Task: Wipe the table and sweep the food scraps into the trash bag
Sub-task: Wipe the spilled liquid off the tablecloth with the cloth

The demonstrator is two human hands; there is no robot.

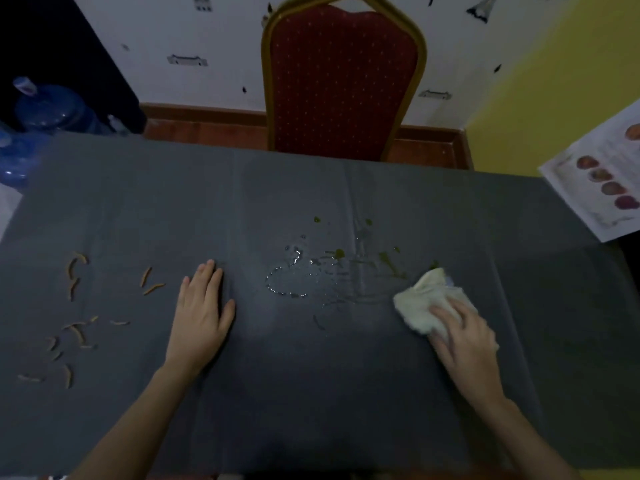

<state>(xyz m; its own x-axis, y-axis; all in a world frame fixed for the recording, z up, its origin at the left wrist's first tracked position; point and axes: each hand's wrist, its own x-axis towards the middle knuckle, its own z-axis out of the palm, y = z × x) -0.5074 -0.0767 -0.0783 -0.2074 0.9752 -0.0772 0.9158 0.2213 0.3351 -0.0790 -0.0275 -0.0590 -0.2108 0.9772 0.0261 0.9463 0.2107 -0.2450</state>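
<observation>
The right hand (464,336) is pressing a crumpled pale cloth (424,299) onto the grey table (311,393), fingers spread and slightly bent over it — a hold that is giving broad downward pressure for wiping. The cloth is sitting at about four o'clock from the wet spill (294,278) and just below the green smears (388,261), probably sauce, though the dim light is making that uncertain. The left hand (202,313) is lying flat, fingers straight and close together, seemingly pinning the covering so it is not sliding. Orange food scraps (74,317) are lying scattered at nine o'clock — untouched. No trash bag is showing.
</observation>
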